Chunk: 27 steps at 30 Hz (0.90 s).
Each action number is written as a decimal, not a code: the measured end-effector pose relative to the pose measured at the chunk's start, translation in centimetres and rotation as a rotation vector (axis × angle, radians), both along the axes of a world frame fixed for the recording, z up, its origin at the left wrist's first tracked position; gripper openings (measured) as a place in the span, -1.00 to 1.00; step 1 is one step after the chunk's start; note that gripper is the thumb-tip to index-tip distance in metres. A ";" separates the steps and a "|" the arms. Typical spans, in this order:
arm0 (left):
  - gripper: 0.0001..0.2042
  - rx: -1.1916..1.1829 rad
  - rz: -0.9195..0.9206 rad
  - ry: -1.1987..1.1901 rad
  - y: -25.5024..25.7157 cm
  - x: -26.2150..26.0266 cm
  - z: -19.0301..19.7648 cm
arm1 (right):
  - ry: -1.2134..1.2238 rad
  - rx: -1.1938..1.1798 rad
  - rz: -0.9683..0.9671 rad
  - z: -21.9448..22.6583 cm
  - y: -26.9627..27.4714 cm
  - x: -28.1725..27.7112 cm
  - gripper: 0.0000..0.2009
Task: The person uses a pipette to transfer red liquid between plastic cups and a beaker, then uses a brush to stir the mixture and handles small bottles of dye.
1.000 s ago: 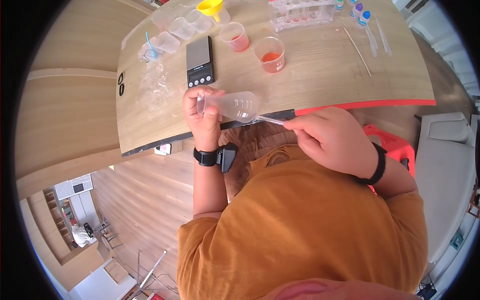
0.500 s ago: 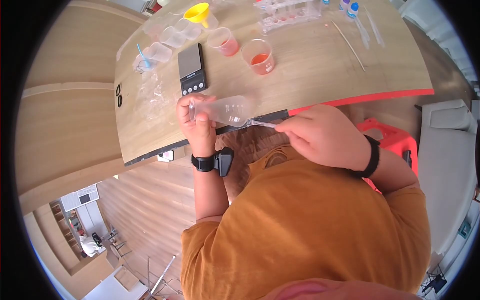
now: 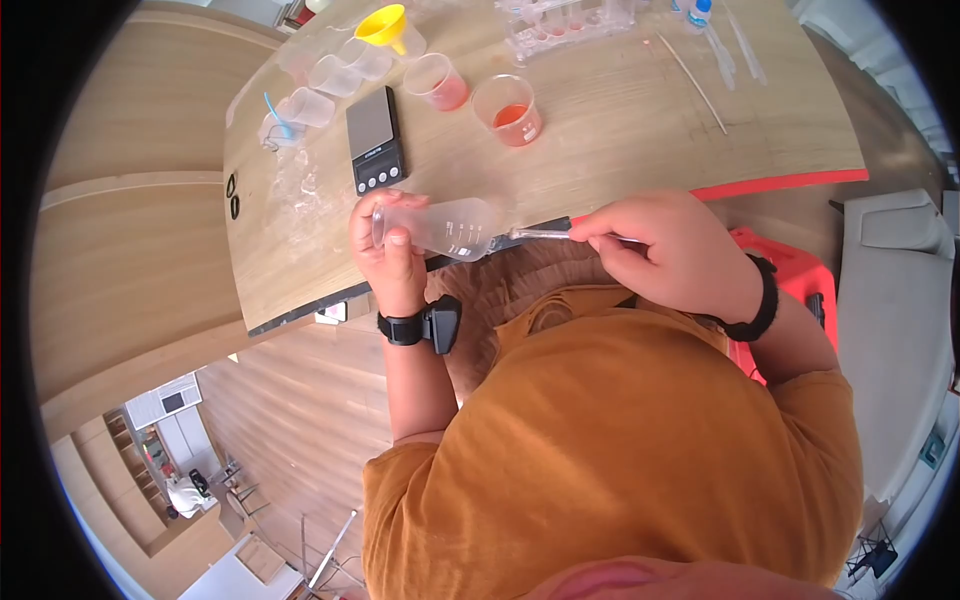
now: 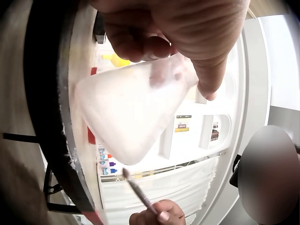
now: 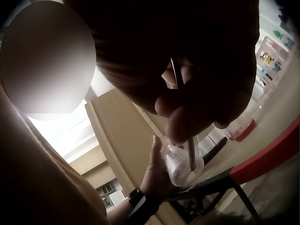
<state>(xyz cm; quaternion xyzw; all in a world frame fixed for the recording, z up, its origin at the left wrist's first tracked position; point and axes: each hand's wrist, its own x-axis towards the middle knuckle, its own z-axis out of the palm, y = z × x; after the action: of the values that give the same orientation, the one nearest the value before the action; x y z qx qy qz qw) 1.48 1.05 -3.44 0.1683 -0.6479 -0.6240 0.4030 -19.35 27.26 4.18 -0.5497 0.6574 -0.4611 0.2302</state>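
My left hand [image 3: 390, 265] grips a clear, graduated plastic conical flask [image 3: 455, 226] by its neck, thumb in front, tilted on its side with the mouth to the left and the wide base to the right. It is over the table's front edge. My right hand [image 3: 680, 260] pinches a slim silvery stick [image 3: 541, 234]. In the left wrist view this stick [image 4: 139, 190] has a dark, tapered tip close to the base of the flask [image 4: 131, 110]. The flask looks empty.
Beyond the hands are a black scale [image 3: 374, 140] and two cups with red liquid, a nearer cup [image 3: 507, 98] and a farther cup [image 3: 431, 78]. A yellow funnel [image 3: 382, 26], a test tube rack [image 3: 570, 40], a thin wooden stick [image 3: 692, 84] and a small bottle [image 3: 699, 14] lie farther back.
The head view has shifted slightly. The stick has drawn back a little to the right from the flask's base and lies flatter. Both hands keep their hold.
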 end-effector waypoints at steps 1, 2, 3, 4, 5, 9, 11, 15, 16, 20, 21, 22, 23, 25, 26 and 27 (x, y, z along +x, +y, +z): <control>-0.34 0.036 -0.007 0.023 0.0 -0.1 0.0 | 0.001 0.002 -0.004 0.1 0.0 0.2 -0.82; -0.34 0.037 -0.012 0.023 0.1 -0.2 -0.1 | -0.062 -0.024 -0.009 0.2 -0.2 0.6 -0.81; -0.34 0.038 -0.008 0.033 0.1 -0.2 -0.1 | -0.125 -0.054 -0.013 0.3 -0.4 0.8 -0.81; -0.35 0.036 -0.003 0.041 0.1 -0.2 0.0 | -0.128 -0.059 -0.017 0.2 -0.7 1.0 -0.81; -0.35 0.030 -0.006 0.037 0.0 -0.3 0.0 | -0.086 -0.087 0.022 0.0 -1.0 1.1 -0.81; -0.35 0.041 0.014 0.045 0.1 -0.2 0.0 | -0.038 -0.085 0.016 -1.1 -0.6 0.7 -0.81; -0.34 0.055 0.003 0.043 0.0 0.0 -0.1 | -0.046 -0.087 0.014 -1.0 -0.3 0.6 -0.81; -0.34 0.000 0.002 -0.043 -0.5 0.3 -0.4 | -0.090 -0.104 0.020 0.0 -0.6 1.3 -0.84; -0.35 0.003 0.005 -0.042 -0.6 0.4 -0.4 | -0.090 -0.108 0.018 -0.3 -0.5 1.2 -0.84; -0.36 -0.012 -0.003 -0.037 -0.7 0.4 -0.4 | -0.059 -0.060 -0.015 -0.9 -0.3 0.8 -0.84; -0.36 -0.005 -0.003 -0.034 -0.7 0.3 -0.4 | -0.054 -0.067 -0.035 -0.8 -0.2 0.8 -0.84; -0.36 0.003 -0.007 -0.029 -0.6 0.2 -0.4 | -0.055 -0.065 -0.038 -0.8 -0.3 1.0 -0.84; -0.36 0.005 -0.012 -0.027 -0.5 0.2 -0.4 | -0.059 -0.104 -0.014 -0.8 -0.6 1.3 -0.83; -0.36 0.022 0.003 -0.047 -0.5 0.4 -0.3 | -0.060 -0.146 0.007 -0.7 -0.5 1.2 -0.81; -0.36 0.020 0.004 -0.047 -0.5 0.3 -0.2 | -0.037 -0.094 0.009 -0.8 -0.3 0.9 -0.81; -0.35 0.001 0.006 -0.043 -0.5 0.3 -0.2 | -0.015 -0.044 0.015 -0.8 -0.3 0.7 -0.81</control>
<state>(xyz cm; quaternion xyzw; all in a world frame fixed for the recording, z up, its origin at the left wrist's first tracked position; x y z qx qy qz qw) 1.74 0.59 -3.69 0.1838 -0.6558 -0.6193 0.3906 -18.62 26.99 3.36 -0.5561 0.6413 -0.4777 0.2265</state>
